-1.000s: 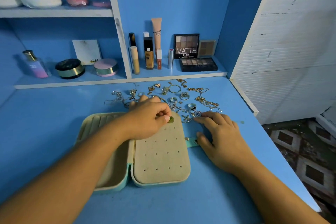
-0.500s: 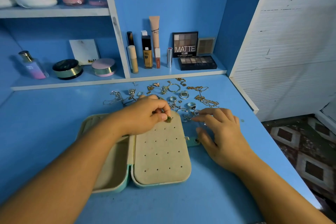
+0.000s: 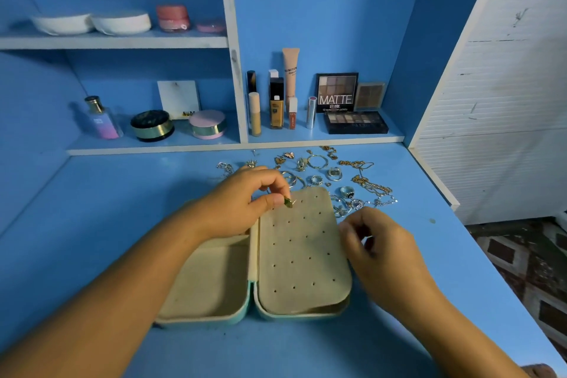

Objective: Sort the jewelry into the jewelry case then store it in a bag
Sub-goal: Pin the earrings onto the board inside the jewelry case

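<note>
Fingers point(image 3: 277, 200) pinching earring point(image 3: 288, 202), post rightward

Open jewelry case point(image 3: 302, 255) (perforated beige panel) lies before scattered jewelry point(image 3: 340, 181).

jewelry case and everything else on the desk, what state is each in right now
jewelry case: open flat, no jewelry visible inside
earring panel: holes all empty
green earring: pinched in left hand, at panel's top left corner
right hand: curled at case's right edge
jewelry pile: loose on desk
</note>
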`<action>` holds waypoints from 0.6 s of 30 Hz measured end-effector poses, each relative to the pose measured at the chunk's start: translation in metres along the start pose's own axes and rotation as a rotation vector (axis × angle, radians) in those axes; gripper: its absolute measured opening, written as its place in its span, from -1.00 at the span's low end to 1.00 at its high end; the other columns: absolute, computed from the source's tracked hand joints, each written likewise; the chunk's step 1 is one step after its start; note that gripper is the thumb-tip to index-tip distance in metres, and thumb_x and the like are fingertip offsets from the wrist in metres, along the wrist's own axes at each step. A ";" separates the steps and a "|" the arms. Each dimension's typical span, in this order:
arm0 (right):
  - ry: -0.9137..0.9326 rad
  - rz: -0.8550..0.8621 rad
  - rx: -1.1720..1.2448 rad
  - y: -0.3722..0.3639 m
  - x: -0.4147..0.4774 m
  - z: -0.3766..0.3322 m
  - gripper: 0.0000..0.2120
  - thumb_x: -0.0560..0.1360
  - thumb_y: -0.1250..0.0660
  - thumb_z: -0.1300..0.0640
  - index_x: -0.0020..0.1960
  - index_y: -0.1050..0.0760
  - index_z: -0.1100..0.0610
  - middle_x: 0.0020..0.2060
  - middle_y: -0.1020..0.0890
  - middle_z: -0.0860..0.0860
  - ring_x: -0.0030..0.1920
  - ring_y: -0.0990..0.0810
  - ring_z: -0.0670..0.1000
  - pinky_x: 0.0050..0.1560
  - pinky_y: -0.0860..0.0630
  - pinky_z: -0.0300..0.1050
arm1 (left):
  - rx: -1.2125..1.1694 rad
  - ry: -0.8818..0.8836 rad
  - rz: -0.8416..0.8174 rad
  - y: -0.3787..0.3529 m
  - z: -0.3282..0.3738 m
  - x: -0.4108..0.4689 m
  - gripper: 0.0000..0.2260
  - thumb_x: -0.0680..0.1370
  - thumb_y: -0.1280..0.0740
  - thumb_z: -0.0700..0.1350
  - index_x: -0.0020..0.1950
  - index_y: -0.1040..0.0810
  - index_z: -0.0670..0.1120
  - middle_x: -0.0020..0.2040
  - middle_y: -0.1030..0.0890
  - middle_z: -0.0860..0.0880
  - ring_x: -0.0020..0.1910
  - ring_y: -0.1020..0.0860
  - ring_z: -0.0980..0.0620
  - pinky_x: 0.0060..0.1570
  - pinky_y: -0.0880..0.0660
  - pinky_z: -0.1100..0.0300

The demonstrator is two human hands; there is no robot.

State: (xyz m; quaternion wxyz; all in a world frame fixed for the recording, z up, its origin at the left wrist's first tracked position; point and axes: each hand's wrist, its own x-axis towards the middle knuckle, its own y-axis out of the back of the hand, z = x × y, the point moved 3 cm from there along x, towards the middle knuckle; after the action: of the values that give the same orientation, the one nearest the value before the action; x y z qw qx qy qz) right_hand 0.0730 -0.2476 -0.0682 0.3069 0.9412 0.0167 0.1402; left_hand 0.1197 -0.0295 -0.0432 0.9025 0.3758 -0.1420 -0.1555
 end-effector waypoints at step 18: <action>0.156 0.121 0.433 -0.027 0.009 -0.028 -0.89 0.52 -0.25 -0.06 -0.14 -0.51 -0.10 -0.26 -0.61 -0.07 -0.24 -0.56 -0.05 -0.24 -0.48 -0.13 | -0.354 0.098 -0.060 0.006 -0.005 0.012 -0.82 0.62 -0.25 -0.20 -0.02 -0.56 0.06 -0.07 -0.59 0.13 -0.01 -0.54 0.26 0.07 -0.44 0.37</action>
State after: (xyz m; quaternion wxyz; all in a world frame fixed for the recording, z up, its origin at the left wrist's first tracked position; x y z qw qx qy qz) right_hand 0.0755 -0.2084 -0.0605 0.0865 0.9706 0.0138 0.2240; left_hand 0.1335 -0.0267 -0.0406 0.9553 0.2221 -0.0572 -0.1864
